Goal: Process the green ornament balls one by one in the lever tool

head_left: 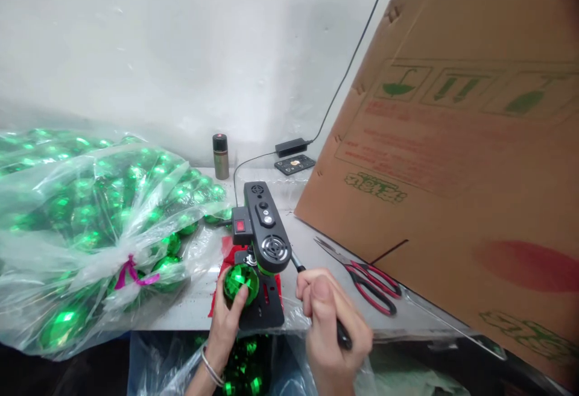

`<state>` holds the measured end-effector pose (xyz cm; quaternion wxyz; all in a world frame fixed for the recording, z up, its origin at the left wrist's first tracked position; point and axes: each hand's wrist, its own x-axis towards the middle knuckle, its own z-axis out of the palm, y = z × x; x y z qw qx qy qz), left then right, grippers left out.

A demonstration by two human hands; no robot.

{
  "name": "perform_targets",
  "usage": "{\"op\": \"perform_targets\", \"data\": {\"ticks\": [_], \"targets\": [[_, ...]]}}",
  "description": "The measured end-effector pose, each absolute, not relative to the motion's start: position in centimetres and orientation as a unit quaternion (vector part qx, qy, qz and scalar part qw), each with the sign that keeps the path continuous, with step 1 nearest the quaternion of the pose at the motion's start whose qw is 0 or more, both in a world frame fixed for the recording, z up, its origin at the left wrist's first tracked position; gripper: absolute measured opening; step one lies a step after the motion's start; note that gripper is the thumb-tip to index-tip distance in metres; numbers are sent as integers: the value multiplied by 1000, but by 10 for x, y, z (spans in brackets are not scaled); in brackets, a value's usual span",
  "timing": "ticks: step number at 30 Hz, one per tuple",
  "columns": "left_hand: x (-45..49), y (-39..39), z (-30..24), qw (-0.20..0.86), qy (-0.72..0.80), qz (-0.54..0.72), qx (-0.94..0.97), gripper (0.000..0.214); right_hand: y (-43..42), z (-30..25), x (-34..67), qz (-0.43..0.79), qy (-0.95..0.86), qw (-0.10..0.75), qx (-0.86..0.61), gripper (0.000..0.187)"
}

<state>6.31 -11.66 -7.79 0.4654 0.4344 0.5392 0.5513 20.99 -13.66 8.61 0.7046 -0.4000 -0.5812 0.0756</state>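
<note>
A shiny green faceted ball ornament (241,284) is gripped in my left hand (227,307), with the thumb across its near side. The ball sits at the front left of a small black machine (268,227), close under its rounded head. My right hand (332,323) is wrapped round the black handle of a lever (344,337), whose metal rod runs to the machine's right side. A box with a red switch (240,225) is fixed to the machine's left. Red material (230,250) lies beneath the black base plate (266,314).
A clear plastic bag of green balls (104,215), tied with pink ribbon, fills the left. Red-handled scissors (368,281) lie right of the machine beside a large cardboard box (452,143). A bottle (221,157), a phone (294,164) and a power adapter (292,146) are behind.
</note>
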Motion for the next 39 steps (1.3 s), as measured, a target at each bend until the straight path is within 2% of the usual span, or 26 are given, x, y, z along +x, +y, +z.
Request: {"op": "perform_targets", "data": {"ticks": [3, 8, 20, 32, 39], "targets": [[67, -113, -92, 371, 599, 506, 497, 87, -137, 82, 211, 72, -589, 703, -392, 36], [69, -111, -111, 315, 583, 485, 571, 84, -138, 83, 210, 58, -594, 701, -390, 36], [65, -110, -117, 313, 519, 443, 660, 83, -140, 82, 210, 62, -572, 711, -403, 40], [73, -103, -108, 283, 522, 440, 674, 80, -137, 93, 209, 34, -581, 704, -406, 43], [79, -94, -101, 352, 527, 433, 641, 87, -135, 93, 207, 25, -569, 718, -400, 45]]}}
